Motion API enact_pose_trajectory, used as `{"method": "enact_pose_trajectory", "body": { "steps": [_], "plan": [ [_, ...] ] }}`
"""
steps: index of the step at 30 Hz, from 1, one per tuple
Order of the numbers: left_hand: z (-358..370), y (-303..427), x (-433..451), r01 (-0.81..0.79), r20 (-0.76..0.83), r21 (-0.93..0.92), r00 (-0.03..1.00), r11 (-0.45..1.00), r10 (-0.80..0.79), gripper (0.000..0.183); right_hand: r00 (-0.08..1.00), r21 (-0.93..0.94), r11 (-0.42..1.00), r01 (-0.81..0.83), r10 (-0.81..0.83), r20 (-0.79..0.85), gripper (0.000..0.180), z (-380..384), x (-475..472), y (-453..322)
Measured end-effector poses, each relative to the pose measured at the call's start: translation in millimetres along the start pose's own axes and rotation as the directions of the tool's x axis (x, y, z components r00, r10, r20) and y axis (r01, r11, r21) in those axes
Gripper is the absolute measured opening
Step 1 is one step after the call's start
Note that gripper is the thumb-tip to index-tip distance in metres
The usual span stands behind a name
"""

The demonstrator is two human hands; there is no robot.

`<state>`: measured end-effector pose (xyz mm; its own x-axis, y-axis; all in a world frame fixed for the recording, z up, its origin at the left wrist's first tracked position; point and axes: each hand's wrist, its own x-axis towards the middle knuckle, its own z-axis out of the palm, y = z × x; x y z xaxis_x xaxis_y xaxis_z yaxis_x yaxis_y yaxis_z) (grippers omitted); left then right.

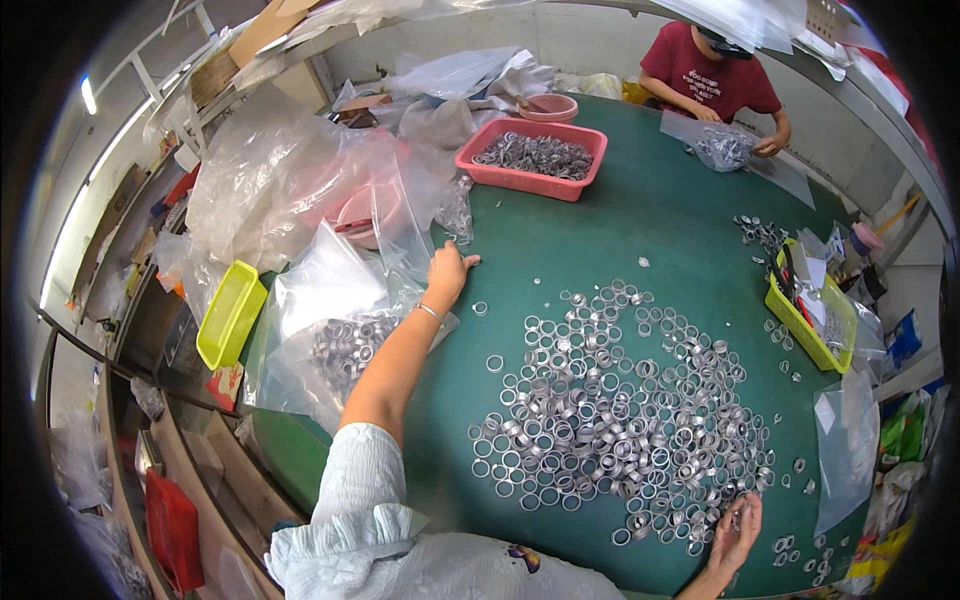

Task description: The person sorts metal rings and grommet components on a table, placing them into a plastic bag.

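Observation:
A wide heap of metal rings [600,420] is spread over the green tabletop in front of me. At its near right edge, my right hand [733,536] curls around a few rings [741,516]. My left hand [448,274] is stretched forward to the left, its thumb sticking out to the right. Its fingertips come close to a small clear bag of metal pieces [454,210]; whether they grip anything is hidden. Under my left forearm lies a large clear plastic bag [289,375] with dark metal rings [349,349] inside.
A pink tray [517,178] full of metal parts stands at the back, beside a pink tub [551,109]. Yellow-green baskets sit left [231,315] and right [810,330], the right one holding tools. Across the table, a person in a red shirt [709,75] handles a bag of parts [724,146].

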<state>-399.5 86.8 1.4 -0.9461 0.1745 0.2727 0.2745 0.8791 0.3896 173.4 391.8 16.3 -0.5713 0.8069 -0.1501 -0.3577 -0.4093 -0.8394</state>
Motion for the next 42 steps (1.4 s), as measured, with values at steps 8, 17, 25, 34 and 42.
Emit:
{"method": "enact_pose_trajectory", "body": {
  "steps": [8,17,25,34,42],
  "plan": [
    [2,-3,9,-0.241,0.149,0.113,0.963,0.964,0.224,0.041,1.0,-0.064,0.998,0.02,-0.019,0.024,0.023,2,0,1],
    [18,-2,15,-0.188,0.13,0.159,0.977,0.969,0.168,0.026,0.999,-0.081,0.997,0.017,-0.015,0.032,0.024,1,2,1],
    [2,-18,36,0.373,0.469,-0.853,0.855,-0.365,-0.222,0.009,0.999,-0.106,0.994,0.027,-0.023,0.043,0.024,0,1,1],
    [-7,-19,24,0.293,0.49,-0.596,0.87,-0.748,-0.049,0.026,0.998,-0.124,0.992,0.022,-0.014,0.062,0.024,1,1,-1],
    [0,-27,52,0.57,0.573,-0.819,0.802,-0.07,-0.171,0.02,0.998,-0.128,0.992,0.006,0.003,0.07,0.024,5,0,-2]
  ]
}}
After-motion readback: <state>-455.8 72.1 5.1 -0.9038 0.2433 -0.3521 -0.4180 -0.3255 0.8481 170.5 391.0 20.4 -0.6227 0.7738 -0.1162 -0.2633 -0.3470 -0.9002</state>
